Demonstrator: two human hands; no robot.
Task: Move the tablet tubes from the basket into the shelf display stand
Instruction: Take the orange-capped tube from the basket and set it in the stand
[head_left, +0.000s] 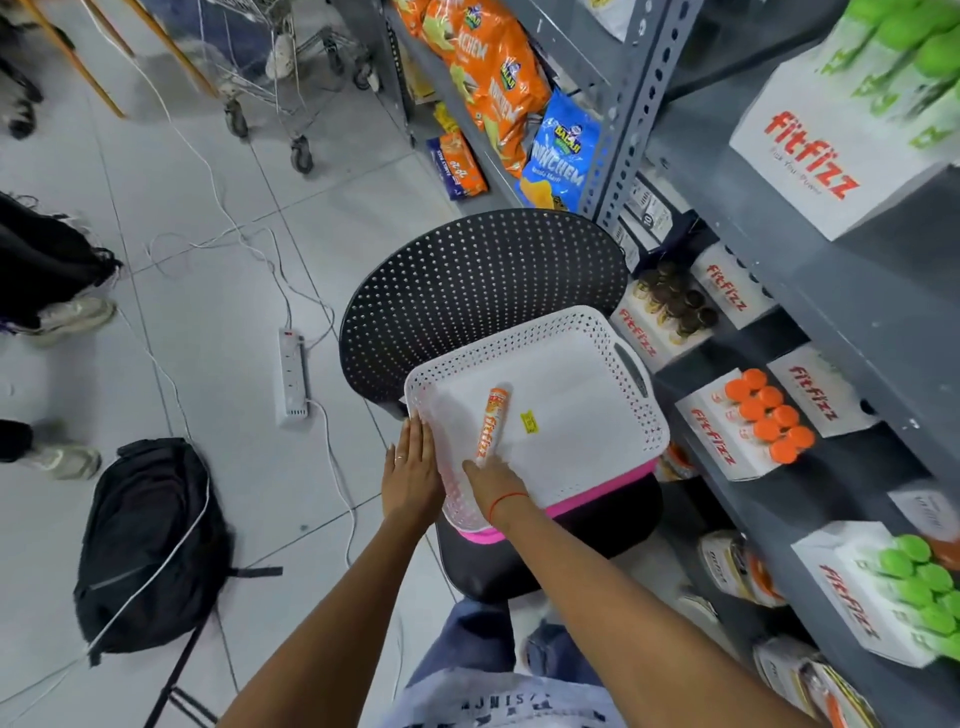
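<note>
A white perforated basket (587, 332) rests on a black chair seat, on top of a pink basket. One orange tablet tube (491, 423) lies inside it, cap pointing away from me. My right hand (491, 475) reaches into the basket with its fingers at the tube's near end; whether they grip it is unclear. My left hand (410, 467) lies flat and open against the basket's left rim. To the right, on the grey shelf, a white display stand (714, 439) holds several orange-capped tubes.
The black perforated chair back (467, 280) stands behind the basket. Other display stands with green-capped tubes (914, 587) and snack bags (493, 78) fill the shelves. A black backpack (150, 540), a power strip (292, 371) with cables and a trolley (270, 67) are on the floor.
</note>
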